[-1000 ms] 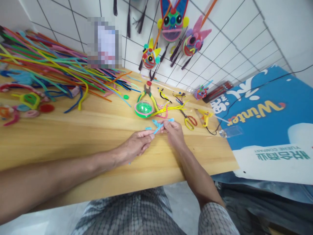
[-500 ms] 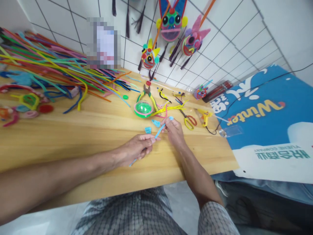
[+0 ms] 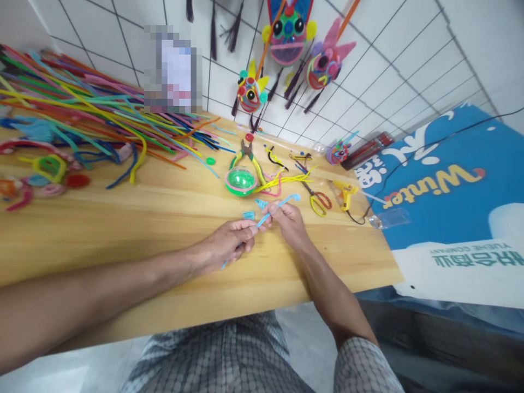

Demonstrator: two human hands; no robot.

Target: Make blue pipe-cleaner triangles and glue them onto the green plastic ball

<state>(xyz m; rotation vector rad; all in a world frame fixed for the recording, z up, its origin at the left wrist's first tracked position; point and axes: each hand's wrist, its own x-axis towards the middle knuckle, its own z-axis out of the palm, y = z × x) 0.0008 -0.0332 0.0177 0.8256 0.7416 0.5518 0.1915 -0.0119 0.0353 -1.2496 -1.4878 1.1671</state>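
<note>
A light-blue pipe cleaner (image 3: 263, 220) runs between my two hands above the wooden table. My left hand (image 3: 234, 240) pinches it, and its tail pokes out below the fingers. Higher up, my right hand (image 3: 286, 219) grips the same strip with closed fingertips; the far end curls into a small hook past them. Just beyond my fingers lie two blue folded pieces: a squarish one (image 3: 248, 215) and a pointed one (image 3: 261, 203), partly covered by the right hand. Behind these sits a green bowl-like half shell (image 3: 240, 181) with a pink rim.
Pliers (image 3: 246, 153) stand behind the shell. To the right are scissors (image 3: 318, 200) and a yellow glue gun (image 3: 346, 194) with its cord. Many coloured pipe cleaners (image 3: 94, 109) are heaped at the left. Decorated fish-like ornaments (image 3: 289, 35) hang on the tiled wall.
My right hand has slid down the blue pipe cleaner toward my left, so a longer hooked end shows past its fingers. The view has shifted slightly.
</note>
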